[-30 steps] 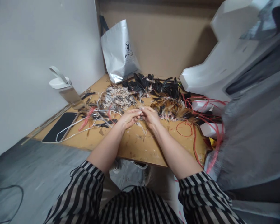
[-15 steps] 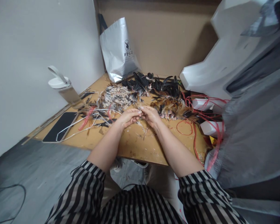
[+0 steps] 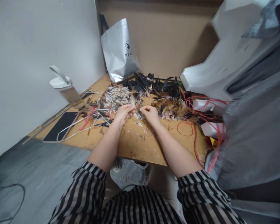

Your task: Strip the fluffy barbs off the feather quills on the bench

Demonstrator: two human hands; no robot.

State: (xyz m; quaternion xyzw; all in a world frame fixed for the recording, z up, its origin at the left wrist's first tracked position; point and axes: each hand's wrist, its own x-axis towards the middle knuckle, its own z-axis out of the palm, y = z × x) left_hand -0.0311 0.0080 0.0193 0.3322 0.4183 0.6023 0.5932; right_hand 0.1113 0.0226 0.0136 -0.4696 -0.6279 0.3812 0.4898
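Note:
My left hand (image 3: 125, 114) is pinched around a small pale feather (image 3: 132, 100) whose tip points up, beside the pile of light speckled feathers (image 3: 118, 95). A short gap to the right, my right hand (image 3: 150, 114) has its thumb and forefinger pressed together; whatever it may hold is too small to make out. Just right of it lies a heap of brown feathers (image 3: 171, 107). Black feathers (image 3: 142, 83) are spread behind both piles. Small feather scraps (image 3: 143, 132) are scattered on the wooden table (image 3: 135, 149) in front of my hands.
A silver bag (image 3: 120, 49) stands at the back, a lidded bottle (image 3: 70, 93) at the left, near a phone (image 3: 60, 126). White strips and pink ribbon (image 3: 86, 119) lie left. Red string (image 3: 194, 140) trails at the right beside white blocks (image 3: 213, 129) and grey fabric (image 3: 259, 133).
My hands were together over the table; they have now moved apart, the left one to the left. The pale feather now shows above my left fingertips.

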